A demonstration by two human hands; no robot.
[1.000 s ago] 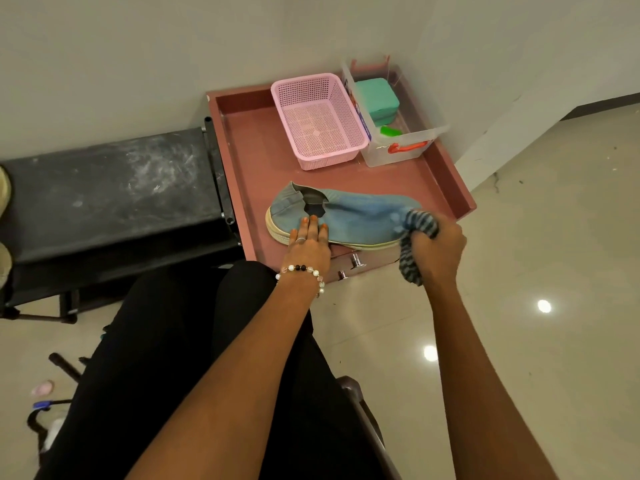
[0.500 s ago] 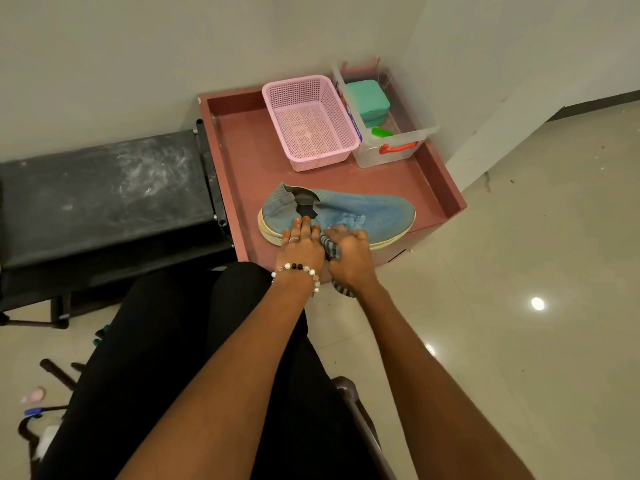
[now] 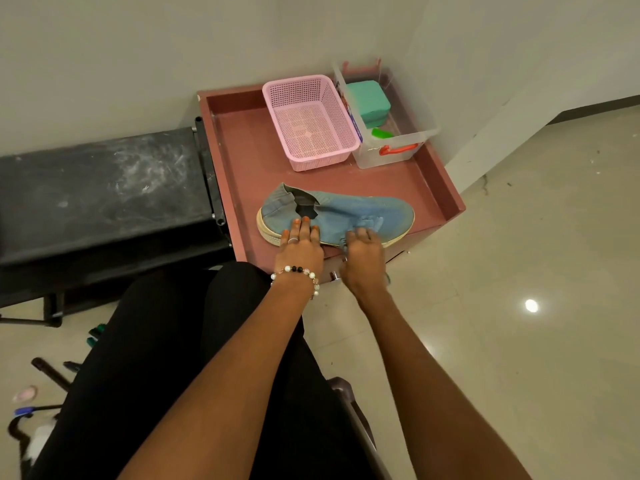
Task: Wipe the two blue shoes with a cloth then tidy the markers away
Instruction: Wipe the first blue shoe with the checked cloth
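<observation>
One blue slip-on shoe lies on its sole across the front of a reddish-brown tray table, toe to the right. My left hand presses flat on the shoe's near side by the opening, fingers straight. My right hand grips a striped cloth against the middle of the shoe's near side. Most of the cloth is hidden under the hand, and the bit past the fingertips is blurred. Markers lie on the floor at the left, partly behind my leg. A second shoe is not in view.
A pink mesh basket and a clear storage box holding a green case stand at the tray's back. A dusty black bench adjoins the tray on the left. A blue-capped marker lies at the lower left.
My right hand swept the cloth from the shoe's toe leftward to the middle, close to my left hand, then edged slightly right. My left hand stayed pressed on the shoe.
</observation>
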